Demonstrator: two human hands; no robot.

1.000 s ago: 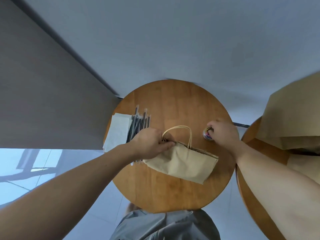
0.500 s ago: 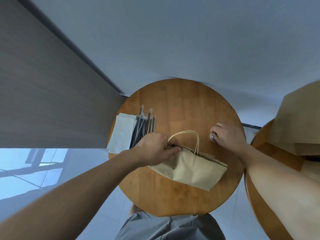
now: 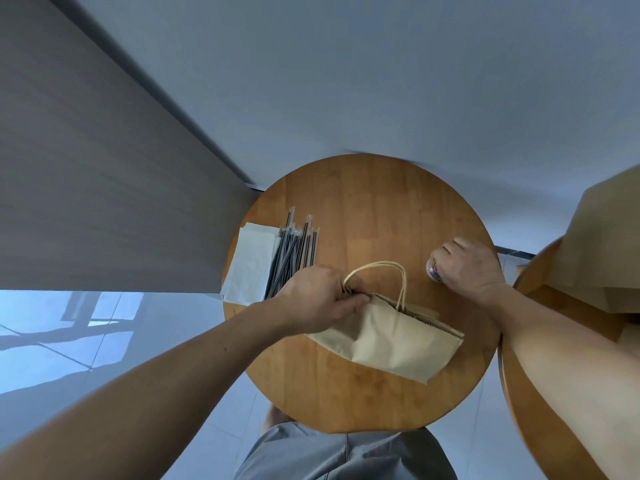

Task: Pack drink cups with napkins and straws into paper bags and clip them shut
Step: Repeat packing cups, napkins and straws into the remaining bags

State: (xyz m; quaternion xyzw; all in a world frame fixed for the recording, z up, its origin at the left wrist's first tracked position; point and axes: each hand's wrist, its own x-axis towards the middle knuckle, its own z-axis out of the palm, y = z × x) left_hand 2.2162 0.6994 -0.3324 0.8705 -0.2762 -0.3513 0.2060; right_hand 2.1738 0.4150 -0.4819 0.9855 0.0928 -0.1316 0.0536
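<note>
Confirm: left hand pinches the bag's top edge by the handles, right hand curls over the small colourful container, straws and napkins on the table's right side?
One slip: the head view shows the straws and napkins on the table's left side. The rest holds: the left hand pinches the bag's top edge by the handles, the right hand curls over the small colourful container.

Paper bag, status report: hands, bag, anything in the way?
Left hand pinches top edge of paper bag by the handles. Right hand curled round small round container. Bag flat on table, no clip visible. Straws and napkins off to its left.
</note>
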